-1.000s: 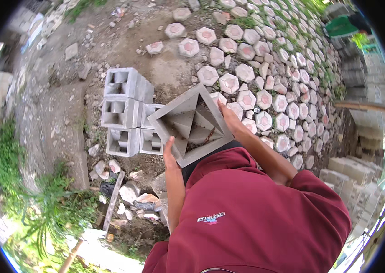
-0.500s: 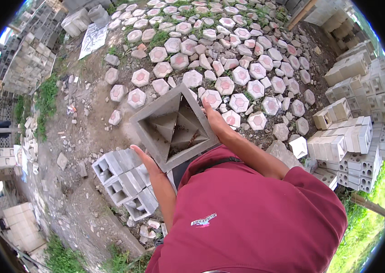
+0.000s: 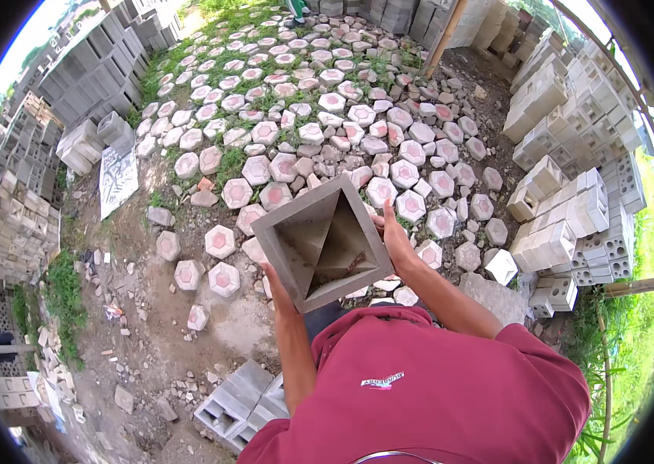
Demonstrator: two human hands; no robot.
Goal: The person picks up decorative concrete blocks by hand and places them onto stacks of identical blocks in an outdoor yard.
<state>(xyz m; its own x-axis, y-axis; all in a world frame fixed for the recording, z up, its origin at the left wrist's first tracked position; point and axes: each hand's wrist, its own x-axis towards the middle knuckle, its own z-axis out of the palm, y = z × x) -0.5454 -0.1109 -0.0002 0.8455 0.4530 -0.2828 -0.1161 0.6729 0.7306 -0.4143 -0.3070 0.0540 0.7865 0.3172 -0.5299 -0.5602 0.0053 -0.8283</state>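
A square hollow concrete block [image 3: 323, 246], grey with inner walls slanting from a diagonal ridge, is held tilted in front of my body. My left hand [image 3: 279, 292] grips its lower left side, the thumb lying along the outer face. On the opposite side, my right hand [image 3: 395, 238] closes around the right edge, thumb pointing up. Most of the fingers of both hands are hidden behind the block. Dark reddish bits lie inside the hollow near its lower right wall.
Hexagonal pavers [image 3: 224, 279], white with pink centres, cover the ground ahead. Hollow blocks [image 3: 222, 414] sit at my lower left. Stacked blocks [image 3: 559, 224] line the right, with more stacks [image 3: 95, 69] at far left. A wooden post [image 3: 447, 39] leans at the back.
My view has swung up and forward, bringing in more pavers and a person's legs at the back. I still hold the block, now turned slightly, and the hollow blocks sit lower in view.
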